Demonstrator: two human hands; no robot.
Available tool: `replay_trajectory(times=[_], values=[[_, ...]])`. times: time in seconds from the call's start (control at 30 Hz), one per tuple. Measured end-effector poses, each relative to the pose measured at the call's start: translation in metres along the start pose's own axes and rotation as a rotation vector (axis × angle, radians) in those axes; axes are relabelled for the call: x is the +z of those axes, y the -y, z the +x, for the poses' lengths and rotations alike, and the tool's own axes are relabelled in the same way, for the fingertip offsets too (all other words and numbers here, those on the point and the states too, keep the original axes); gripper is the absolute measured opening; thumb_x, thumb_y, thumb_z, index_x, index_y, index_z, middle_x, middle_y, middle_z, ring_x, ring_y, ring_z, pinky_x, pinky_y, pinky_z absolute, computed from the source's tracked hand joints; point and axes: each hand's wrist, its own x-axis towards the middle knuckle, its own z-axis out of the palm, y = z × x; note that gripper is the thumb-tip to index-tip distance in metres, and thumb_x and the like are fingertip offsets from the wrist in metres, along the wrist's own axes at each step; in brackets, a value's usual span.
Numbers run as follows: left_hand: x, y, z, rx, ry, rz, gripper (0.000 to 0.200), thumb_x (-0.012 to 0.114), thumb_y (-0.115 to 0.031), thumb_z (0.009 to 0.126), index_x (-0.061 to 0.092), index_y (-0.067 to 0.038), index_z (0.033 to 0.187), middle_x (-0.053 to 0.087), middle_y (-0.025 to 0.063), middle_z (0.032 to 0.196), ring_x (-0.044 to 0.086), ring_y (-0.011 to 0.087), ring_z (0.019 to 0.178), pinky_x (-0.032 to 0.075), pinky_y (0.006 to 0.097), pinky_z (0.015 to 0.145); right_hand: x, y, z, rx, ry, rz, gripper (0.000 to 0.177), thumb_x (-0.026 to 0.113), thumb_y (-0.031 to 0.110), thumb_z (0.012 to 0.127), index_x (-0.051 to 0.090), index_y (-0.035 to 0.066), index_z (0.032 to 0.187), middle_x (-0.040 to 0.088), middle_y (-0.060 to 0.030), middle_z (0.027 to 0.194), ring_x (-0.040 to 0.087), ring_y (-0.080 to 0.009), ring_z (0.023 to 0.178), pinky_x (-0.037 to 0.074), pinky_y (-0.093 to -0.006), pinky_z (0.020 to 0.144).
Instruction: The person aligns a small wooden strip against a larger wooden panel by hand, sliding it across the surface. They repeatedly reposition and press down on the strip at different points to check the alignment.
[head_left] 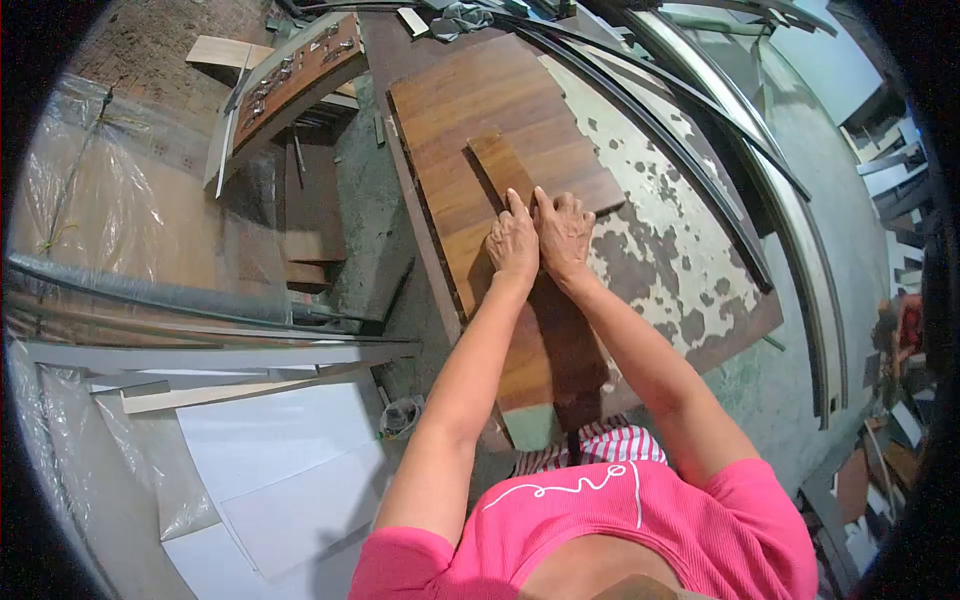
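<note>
A narrow brown wood plank lies lengthwise over a wider wood-grain panel on the table. My left hand is closed at the plank's left side, its index finger pointing forward along the top. Close beside it, my right hand grips the right side the same way, with the other fingers curled. The thumbs and the underside of the grip are hidden. Toward my body the wood continues between my forearms in shadow, beside a small green patch at the near edge.
The tabletop has patchy, peeling pale paint. Long dark metal strips run along its right side. Left of it stands a tilted board with metal hardware. White sheets and plastic-wrapped panels lie at the left.
</note>
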Motion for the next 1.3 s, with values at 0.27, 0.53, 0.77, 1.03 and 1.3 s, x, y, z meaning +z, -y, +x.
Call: replay_trajectory(times=[0.27, 0.53, 0.77, 1.03, 1.3], values=[[0.017, 0.016, 0.120, -0.041, -0.040, 0.004, 0.043, 0.039, -0.021, 0.089, 0.033, -0.001, 0.126, 0.058, 0.0202, 0.081, 0.059, 0.0322, 0.075, 0.048, 0.0401, 0.062, 0.064, 0.005, 0.107, -0.021, -0.015, 0.096, 0.029, 0.048, 0.020, 0.079, 0.051, 0.015, 0.108, 0.048, -0.0083, 0.089, 0.047, -0.0249, 0.086, 0.034, -0.0393, 0.071], [0.030, 0.037, 0.230, -0.108, 0.006, -0.062, 0.040, 0.035, -0.023, 0.089, 0.034, -0.002, 0.124, 0.058, 0.0237, 0.090, 0.056, 0.0369, 0.088, 0.044, 0.0459, 0.073, 0.119, 0.015, 0.207, -0.042, 0.007, 0.148, 0.020, 0.046, 0.022, 0.081, 0.054, 0.014, 0.097, 0.051, -0.0110, 0.090, 0.050, -0.0271, 0.088, 0.035, -0.0418, 0.073], [0.047, 0.057, 0.323, -0.395, 0.058, -0.384, 0.043, 0.030, -0.033, 0.089, 0.042, -0.002, 0.116, 0.054, 0.0259, 0.103, 0.046, 0.0394, 0.105, 0.029, 0.0488, 0.091, 0.176, 0.022, 0.280, -0.081, -0.041, 0.164, 0.024, 0.050, 0.025, 0.078, 0.057, 0.009, 0.095, 0.054, -0.0109, 0.096, 0.050, -0.0261, 0.092, 0.035, -0.0430, 0.078], [0.055, 0.062, 0.335, -0.271, -0.059, -0.273, 0.047, 0.031, -0.037, 0.087, 0.053, 0.002, 0.099, 0.055, 0.0270, 0.101, 0.048, 0.0395, 0.102, 0.032, 0.0469, 0.089, 0.188, 0.025, 0.292, -0.054, -0.004, 0.179, 0.026, 0.049, 0.029, 0.079, 0.058, 0.007, 0.091, 0.054, -0.0118, 0.095, 0.050, -0.0279, 0.095, 0.038, -0.0424, 0.076], [0.026, 0.033, 0.246, -0.318, -0.008, -0.500, 0.047, 0.029, -0.038, 0.089, 0.057, -0.002, 0.100, 0.056, 0.0270, 0.096, 0.050, 0.0428, 0.096, 0.034, 0.0507, 0.084, 0.142, 0.019, 0.223, -0.046, 0.010, 0.119, 0.025, 0.052, 0.030, 0.078, 0.055, 0.008, 0.091, 0.053, -0.0097, 0.092, 0.052, -0.0260, 0.088, 0.041, -0.0390, 0.069]])
